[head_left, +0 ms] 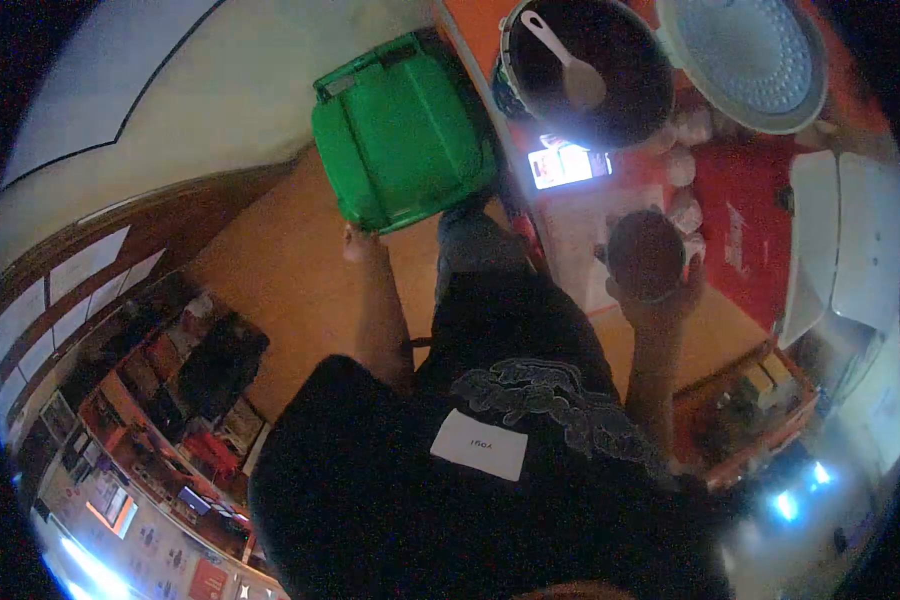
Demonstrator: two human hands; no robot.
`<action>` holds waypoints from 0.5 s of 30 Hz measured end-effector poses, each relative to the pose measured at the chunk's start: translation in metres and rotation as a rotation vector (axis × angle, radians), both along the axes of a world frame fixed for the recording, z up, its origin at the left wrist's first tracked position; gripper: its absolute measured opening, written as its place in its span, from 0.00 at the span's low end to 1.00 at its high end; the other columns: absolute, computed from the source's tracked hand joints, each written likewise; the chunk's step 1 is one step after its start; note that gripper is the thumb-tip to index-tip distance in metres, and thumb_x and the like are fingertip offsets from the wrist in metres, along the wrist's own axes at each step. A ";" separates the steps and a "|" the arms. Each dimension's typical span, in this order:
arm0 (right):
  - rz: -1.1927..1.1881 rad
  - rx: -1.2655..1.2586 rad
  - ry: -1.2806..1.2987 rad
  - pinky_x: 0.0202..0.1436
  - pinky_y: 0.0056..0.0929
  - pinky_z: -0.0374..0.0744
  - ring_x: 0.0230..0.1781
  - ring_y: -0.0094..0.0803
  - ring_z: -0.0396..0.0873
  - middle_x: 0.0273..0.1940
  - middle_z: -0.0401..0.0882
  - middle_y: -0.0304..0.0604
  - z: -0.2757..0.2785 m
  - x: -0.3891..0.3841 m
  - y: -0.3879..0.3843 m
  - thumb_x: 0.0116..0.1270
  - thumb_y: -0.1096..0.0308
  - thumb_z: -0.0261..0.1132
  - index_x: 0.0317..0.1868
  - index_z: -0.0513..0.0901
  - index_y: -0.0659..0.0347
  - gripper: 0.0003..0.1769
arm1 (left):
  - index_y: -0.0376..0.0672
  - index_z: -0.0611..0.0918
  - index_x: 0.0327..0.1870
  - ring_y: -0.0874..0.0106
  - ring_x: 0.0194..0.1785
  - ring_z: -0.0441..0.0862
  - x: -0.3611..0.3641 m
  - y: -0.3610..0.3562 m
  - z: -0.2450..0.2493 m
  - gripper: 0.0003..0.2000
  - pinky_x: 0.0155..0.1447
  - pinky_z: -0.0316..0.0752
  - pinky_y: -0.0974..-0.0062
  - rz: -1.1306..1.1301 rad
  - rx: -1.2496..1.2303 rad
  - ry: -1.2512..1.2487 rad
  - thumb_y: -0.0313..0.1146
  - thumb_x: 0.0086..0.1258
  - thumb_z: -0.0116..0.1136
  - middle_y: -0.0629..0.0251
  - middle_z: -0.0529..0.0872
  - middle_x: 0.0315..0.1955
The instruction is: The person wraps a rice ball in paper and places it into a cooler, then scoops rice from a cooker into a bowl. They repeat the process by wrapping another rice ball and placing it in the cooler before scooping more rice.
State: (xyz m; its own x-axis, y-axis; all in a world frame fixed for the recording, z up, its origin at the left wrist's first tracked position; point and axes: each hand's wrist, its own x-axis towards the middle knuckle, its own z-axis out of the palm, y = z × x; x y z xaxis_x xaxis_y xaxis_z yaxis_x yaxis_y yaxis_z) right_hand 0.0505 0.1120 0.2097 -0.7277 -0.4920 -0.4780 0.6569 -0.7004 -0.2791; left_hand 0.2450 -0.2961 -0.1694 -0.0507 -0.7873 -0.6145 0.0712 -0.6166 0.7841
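My right hand (pixel 658 296) is wrapped round the lower side of a dark round bowl (pixel 645 252), held over the pale area beside the red mat. Fingers show at both its left and right edges. My left hand (pixel 356 243) is closed at the front corner of a green plastic bin lid (pixel 405 140), low on my left side. In front of the bowl, a lit phone (pixel 570 167) lies on the table. Several pale round lumps (pixel 684 212) sit in a row just right of the bowl.
A large dark pot (pixel 625 75) holds a light-handled spoon (pixel 550 40). Next to it is a pale, bumpy round lid (pixel 745 55). A red mat (pixel 745 225) covers the table's right side, near a white box (pixel 810 240). A wooden tray (pixel 745 425) with small items stands nearer me.
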 end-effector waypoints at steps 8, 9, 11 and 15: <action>-0.007 -0.046 -0.017 0.41 0.64 0.84 0.58 0.74 0.70 0.67 0.62 0.67 0.012 0.018 -0.001 0.55 0.28 0.57 0.72 0.59 0.57 0.53 | 0.30 0.73 0.57 0.55 0.55 0.78 -0.041 -0.053 0.181 0.19 0.54 0.78 0.56 -0.475 -0.678 0.004 0.37 0.75 0.55 0.48 0.75 0.56; 0.002 -0.054 -0.013 0.41 0.64 0.84 0.58 0.74 0.70 0.67 0.62 0.67 0.011 0.018 -0.002 0.55 0.28 0.57 0.72 0.59 0.57 0.53 | 0.30 0.73 0.57 0.55 0.55 0.78 -0.048 -0.062 0.185 0.19 0.54 0.78 0.56 -0.465 -0.687 0.003 0.37 0.75 0.55 0.48 0.75 0.56; -0.004 -0.075 0.025 0.41 0.63 0.85 0.59 0.73 0.70 0.67 0.61 0.67 0.004 0.019 -0.003 0.55 0.27 0.56 0.72 0.58 0.56 0.54 | 0.32 0.70 0.62 0.54 0.59 0.76 -0.059 -0.077 0.189 0.22 0.57 0.77 0.55 -0.330 -0.590 0.211 0.37 0.74 0.56 0.51 0.72 0.61; 0.053 -0.185 0.086 0.39 0.61 0.85 0.62 0.72 0.66 0.69 0.57 0.67 0.005 0.017 -0.005 0.54 0.26 0.56 0.73 0.58 0.54 0.55 | 0.39 0.66 0.67 0.53 0.61 0.74 -0.059 -0.089 0.198 0.29 0.61 0.75 0.55 -0.517 -0.722 -0.026 0.41 0.70 0.61 0.56 0.72 0.62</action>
